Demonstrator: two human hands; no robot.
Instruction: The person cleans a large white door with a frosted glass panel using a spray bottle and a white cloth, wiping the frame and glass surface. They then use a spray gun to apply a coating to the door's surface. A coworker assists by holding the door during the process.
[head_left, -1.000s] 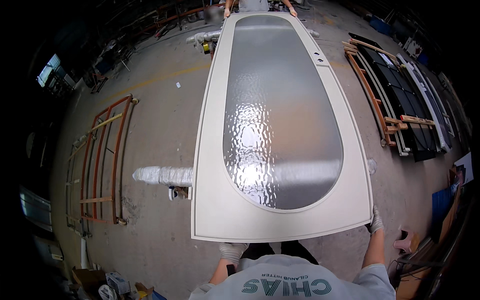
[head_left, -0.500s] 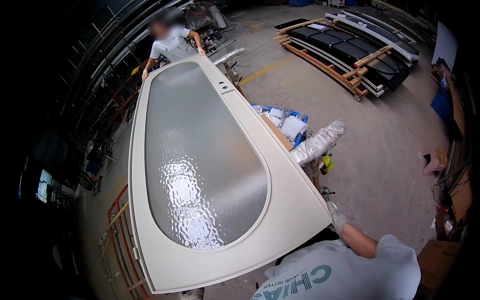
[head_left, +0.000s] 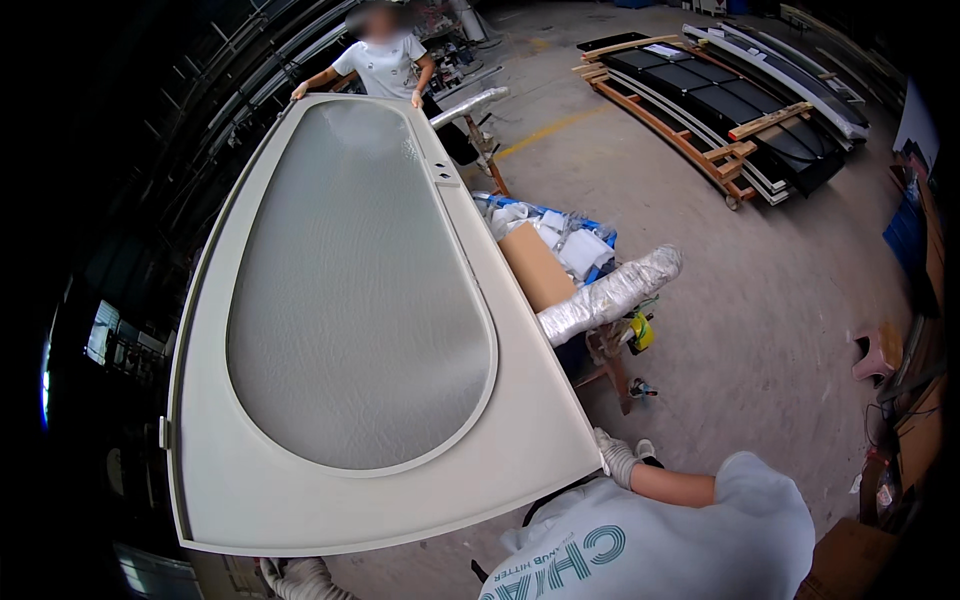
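A long cream door panel (head_left: 545, 440) with a rounded pane of rippled frosted glass (head_left: 360, 300) stretches away from me. My right hand (head_left: 617, 458), in a ribbed pale work glove, is closed on the near right corner; its fingertips are partly hidden. At the near left edge my left hand (head_left: 295, 578), also gloved, is closed on the panel's rim, its fingers partly under it. Another person (head_left: 385, 65) in a white T-shirt holds the far end with both hands. A small hinge-like piece (head_left: 163, 432) juts from the left edge, and two dark cut-outs (head_left: 443, 172) mark the right side.
Beside the panel's right edge stand a plastic-wrapped support bar (head_left: 620, 290), a cardboard sheet (head_left: 537, 265) and a blue-edged bin of white packing (head_left: 585, 250). Framed dark panels (head_left: 690, 100) lie stacked on a wheeled wooden rack at the back right. A pink stool (head_left: 877, 352) stands at right.
The panel has shifted left in view, uncovering more of the cardboard and the wrapped bar. Its bright reflection has gone. The other person appears further right and more upright. Both my hands keep their hold.
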